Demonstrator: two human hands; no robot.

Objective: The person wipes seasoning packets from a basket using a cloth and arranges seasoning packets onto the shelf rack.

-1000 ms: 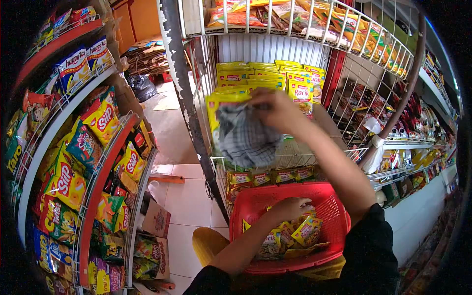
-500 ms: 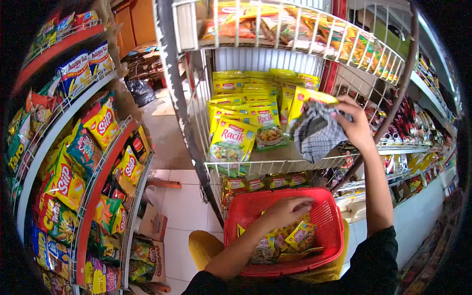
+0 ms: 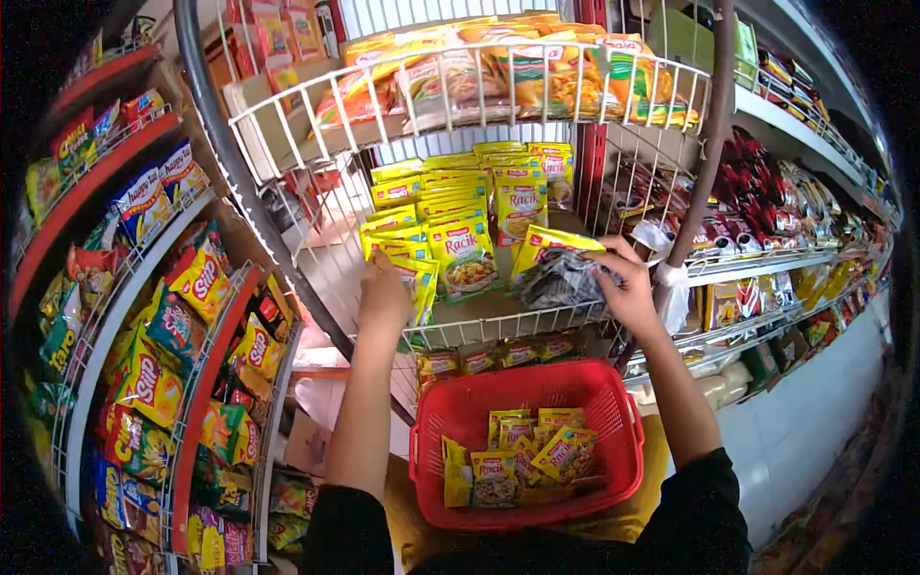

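Note:
My left hand (image 3: 385,299) is at the front left of the wire shelf, its fingers closed at the edge of a yellow Racik seasoning packet (image 3: 422,286). My right hand (image 3: 625,280) grips a bunched grey checkered cloth (image 3: 561,278) at the shelf's right side. A yellow packet (image 3: 548,240) shows directly behind the cloth; whether my fingers hold it too is unclear. More upright Racik packets (image 3: 466,251) stand in rows between my hands. Below the shelf, a red basket (image 3: 623,470) contains several yellow packets (image 3: 494,476).
An upper wire shelf (image 3: 422,91) filled with orange and yellow packets hangs above my hands. Snack racks (image 3: 196,383) line the left side. Sachets (image 3: 757,216) fill shelves on the right. A dark metal post (image 3: 701,144) stands beside my right hand.
My left hand has risen from above the basket to the packets at the shelf's left. My right hand has lowered the cloth towards the shelf. The camera view has shifted.

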